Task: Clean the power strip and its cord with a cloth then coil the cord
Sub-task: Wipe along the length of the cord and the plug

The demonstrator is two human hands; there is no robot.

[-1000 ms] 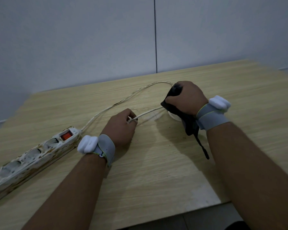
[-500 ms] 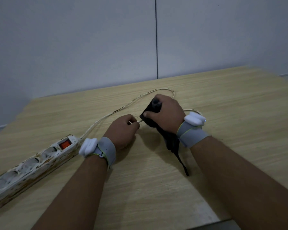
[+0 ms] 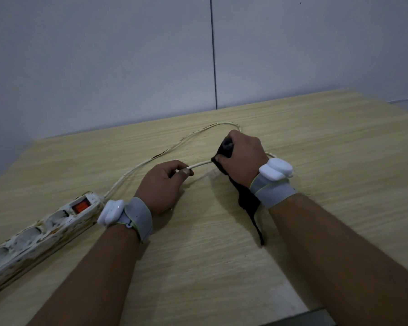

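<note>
L hand (image 3: 161, 184) pinches the white cord (image 3: 199, 164) btwn thumb and curled fingers, approx mid-table. The cord runs from that pinch straight across to the R hand (image 3: 243, 158), which is clenched round a black cloth (image 3: 247, 198) wrapped over the cord; cloth's loose tail hangs down past the wrist onto the wooden table (image 3: 198, 267). Short bare stretch of cord shows btwn the 2 hands. Behind the R hand the cord loops back, then sweeps left to the power strip (image 3: 33, 236), which lies flat at the table's left edge, stained, red switch (image 3: 81, 205) near the cord end. Both wrists wear grey bands w/ white pods.
</note>
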